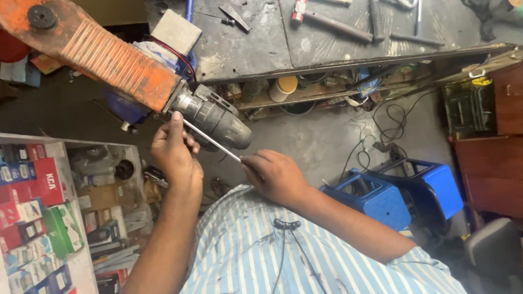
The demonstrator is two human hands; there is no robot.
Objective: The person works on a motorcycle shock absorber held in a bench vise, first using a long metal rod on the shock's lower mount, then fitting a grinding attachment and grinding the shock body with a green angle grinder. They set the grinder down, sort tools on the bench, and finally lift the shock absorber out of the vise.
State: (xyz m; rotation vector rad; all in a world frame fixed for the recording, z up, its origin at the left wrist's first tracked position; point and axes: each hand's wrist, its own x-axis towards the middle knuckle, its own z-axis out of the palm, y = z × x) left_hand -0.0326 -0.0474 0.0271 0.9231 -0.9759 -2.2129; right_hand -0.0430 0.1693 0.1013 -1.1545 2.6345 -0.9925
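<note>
Fingers of the left hand (173, 151) pinch the thin metal rod (211, 141) near the orange power tool's grey nose (218, 117), apparently steadying it; I see the right hand (274, 175) closed on the rod's near end.

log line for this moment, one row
left hand: on rod tip at tool | right hand: grips thin metal rod | orange power tool: on bench

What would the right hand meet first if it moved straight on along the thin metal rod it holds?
Probably the grey front part of the orange power tool: the rod runs from the right hand toward it, near the left hand. Depth is unclear.
</note>
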